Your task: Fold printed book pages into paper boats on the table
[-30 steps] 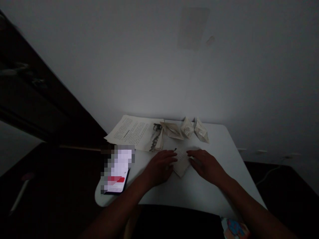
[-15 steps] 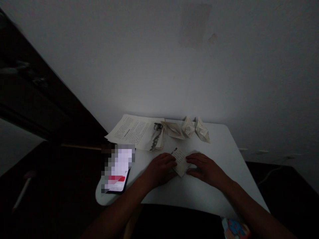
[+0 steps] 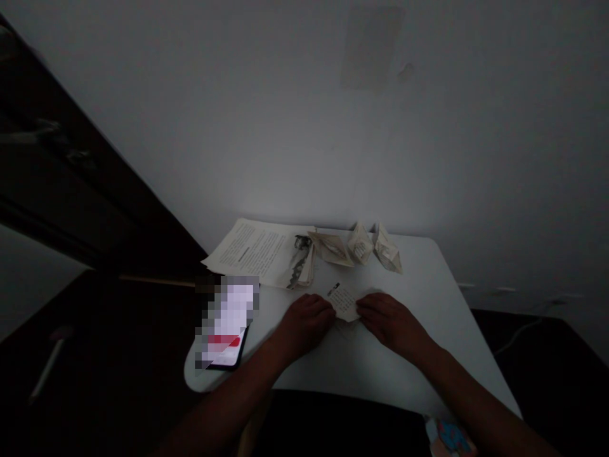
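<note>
Between my hands is a small folded piece of printed paper (image 3: 343,301), held just over the table. My left hand (image 3: 309,322) is closed on its left corner, fingers curled and thumb hidden underneath. On the opposite corner my right hand (image 3: 387,320) pinches the paper. Printed lines and a dark patch show on its upper face. Beyond it stand two folded paper boats (image 3: 360,245) (image 3: 387,249), with a flatter folded paper piece (image 3: 332,248) to their left.
A stack of printed sheets (image 3: 259,252) lies at the back left of the white table (image 3: 457,355). In front of it rests a phone (image 3: 228,336) with a lit screen. The wall (image 3: 285,127) stands right behind the table, and a dark door (image 3: 61,165) is at left.
The paper's near corner, which pointed towards me, is now folded under or up, so the piece looks shorter. Both hands have closed more tightly on its sides.
</note>
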### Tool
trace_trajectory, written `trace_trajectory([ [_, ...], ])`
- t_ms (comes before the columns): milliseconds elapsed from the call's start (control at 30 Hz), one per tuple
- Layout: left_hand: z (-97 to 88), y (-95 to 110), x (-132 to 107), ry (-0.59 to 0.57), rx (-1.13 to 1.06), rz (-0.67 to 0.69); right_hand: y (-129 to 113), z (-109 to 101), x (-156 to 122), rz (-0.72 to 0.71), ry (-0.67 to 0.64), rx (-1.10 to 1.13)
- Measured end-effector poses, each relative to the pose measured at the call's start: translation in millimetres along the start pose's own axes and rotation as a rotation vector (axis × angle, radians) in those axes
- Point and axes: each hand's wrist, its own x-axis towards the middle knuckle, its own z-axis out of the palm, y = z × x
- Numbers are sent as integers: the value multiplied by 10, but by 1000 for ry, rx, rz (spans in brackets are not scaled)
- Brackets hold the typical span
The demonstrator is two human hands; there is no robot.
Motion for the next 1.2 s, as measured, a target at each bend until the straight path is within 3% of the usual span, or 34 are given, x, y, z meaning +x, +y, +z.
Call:
trace_trajectory([
  [167, -7, -46, -25, 62, 36, -106, 4, 19, -27, -5, 56, -18],
  [467, 17, -47, -21, 67, 122, -184, 9, -16, 1, 49, 87, 5],
  [800, 31, -39, -3, 26, 172, -274, -5, 30, 8, 257, -31, -11],
  [1200, -23, 74, 100, -52, 262, -374, -50, -3, 133, 387, -137, -81],
])
